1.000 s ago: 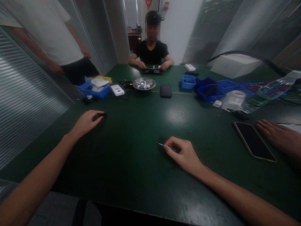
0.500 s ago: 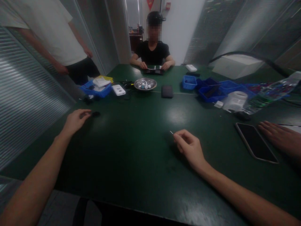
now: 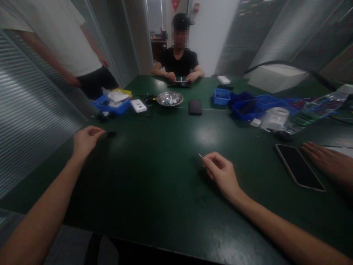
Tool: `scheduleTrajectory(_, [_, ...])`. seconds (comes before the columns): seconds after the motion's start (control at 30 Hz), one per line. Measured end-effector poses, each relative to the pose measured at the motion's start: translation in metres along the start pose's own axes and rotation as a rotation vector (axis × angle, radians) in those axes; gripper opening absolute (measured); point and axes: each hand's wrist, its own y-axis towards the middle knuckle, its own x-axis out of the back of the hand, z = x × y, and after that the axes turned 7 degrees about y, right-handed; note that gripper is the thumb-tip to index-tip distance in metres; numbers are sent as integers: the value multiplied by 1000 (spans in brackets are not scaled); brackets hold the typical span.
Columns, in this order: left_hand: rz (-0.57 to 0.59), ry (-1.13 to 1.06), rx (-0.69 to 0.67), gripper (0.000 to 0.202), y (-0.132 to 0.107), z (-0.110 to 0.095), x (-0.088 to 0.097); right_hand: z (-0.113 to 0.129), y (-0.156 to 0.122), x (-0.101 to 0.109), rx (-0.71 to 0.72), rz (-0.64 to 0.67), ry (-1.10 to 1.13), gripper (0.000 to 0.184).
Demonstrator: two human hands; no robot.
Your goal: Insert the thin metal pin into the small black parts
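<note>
Between the thumb and fingertips of my right hand is a thin, pale, pin-like piece, its tip pointing up and left above the green table. My left hand is over the table's left side, thumb and fingers pressed together. Whatever they pinch, if anything, is too small to make out. Just beyond those fingertips lies a small black object, blurred; I cannot tell whether the fingers touch it.
Further back stand a steel bowl of small parts, a black square item, a white power bank and blue trays. At right are a phone, another person's hand and a bottle. Someone sits opposite; another stands left.
My left hand has shifted slightly up and left, its fingers drawn closer together. My right hand keeps its pinch almost unmoved. The seated person's hands have moved a little.
</note>
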Motion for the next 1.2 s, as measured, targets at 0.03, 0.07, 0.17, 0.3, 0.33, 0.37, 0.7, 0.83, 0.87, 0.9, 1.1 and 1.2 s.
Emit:
scheduleTrajectory(0.03, [0, -54, 24, 32, -1, -4, -1, 0, 0, 0, 2, 2, 1, 30])
scheduleTrajectory(0.07, [4, -105, 39, 34, -1, -7, -2, 0, 0, 0, 3, 2, 4, 30])
scheduleTrajectory(0.17, [10, -224, 45, 42, 0, -11, -6, 2, -1, -1, 3, 5, 11, 30])
scheduleTrajectory(0.3, [29, -164, 30, 46, 0, -9, -10, 3, -2, -1, 5, 13, 4, 30])
scheduleTrajectory(0.33, [37, -125, 31, 47, 0, -9, -10, 2, -2, -1, 5, 15, 4, 30])
scheduleTrajectory(0.37, [40, -94, 33, 47, -1, -10, -11, 2, -2, -1, 6, 17, 6, 29])
scheduleTrajectory(0.7, [62, -54, 15, 49, -3, -19, -20, 0, -1, 0, -12, 25, 13, 30])
scheduleTrajectory(0.83, [19, -78, 59, 46, -3, -17, -19, -1, -1, -1, -13, 21, 5, 31])
scheduleTrajectory(0.87, [21, -74, 65, 46, -3, -17, -18, -1, -1, -1, -14, 22, 2, 31])
scheduleTrajectory(0.9, [27, -65, 73, 46, -4, -17, -17, -1, -1, -1, -15, 21, 1, 31])
scheduleTrajectory(1.1, [59, -49, 115, 45, -6, -18, -12, 1, -2, -1, -18, 31, 2, 30])
scheduleTrajectory(1.2, [67, -63, 132, 44, -7, -19, -11, 0, -2, -1, -14, 39, 2, 30])
